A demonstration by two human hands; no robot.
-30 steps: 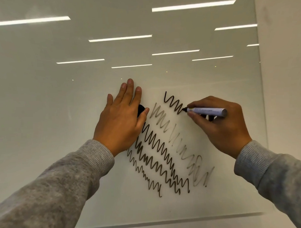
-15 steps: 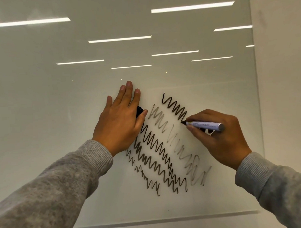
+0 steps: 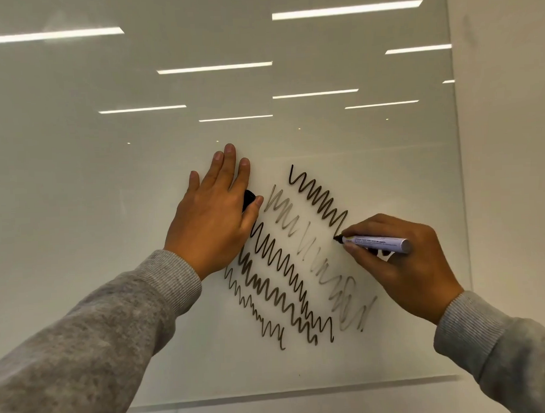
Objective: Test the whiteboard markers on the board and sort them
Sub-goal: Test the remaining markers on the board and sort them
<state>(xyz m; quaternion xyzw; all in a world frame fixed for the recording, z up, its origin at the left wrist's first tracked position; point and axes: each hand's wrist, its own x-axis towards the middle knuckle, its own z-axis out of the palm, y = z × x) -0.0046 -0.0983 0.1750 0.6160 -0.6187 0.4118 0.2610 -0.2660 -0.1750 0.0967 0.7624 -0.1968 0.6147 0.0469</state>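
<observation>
My right hand [image 3: 403, 272] grips a white whiteboard marker [image 3: 377, 242] with its black tip touching the glossy whiteboard [image 3: 110, 212]. The tip sits at the lower end of a dark black squiggle [image 3: 319, 201] that runs down to the right. My left hand [image 3: 213, 217] lies flat on the board with straight fingers, and its thumb pinches a black marker cap [image 3: 249, 198] against the hand. Below the dark line there is a faint grey squiggle [image 3: 313, 254] and three darker ones [image 3: 283, 277], partly hidden by my left hand.
The board's right edge meets a plain wall [image 3: 511, 167]. Its lower edge [image 3: 302, 390] runs just below the squiggles. Ceiling lights are reflected in the upper board. No other markers are in view.
My right hand has moved down and to the right with the marker, making the top black squiggle longer. My left hand has stayed pressed on the board.
</observation>
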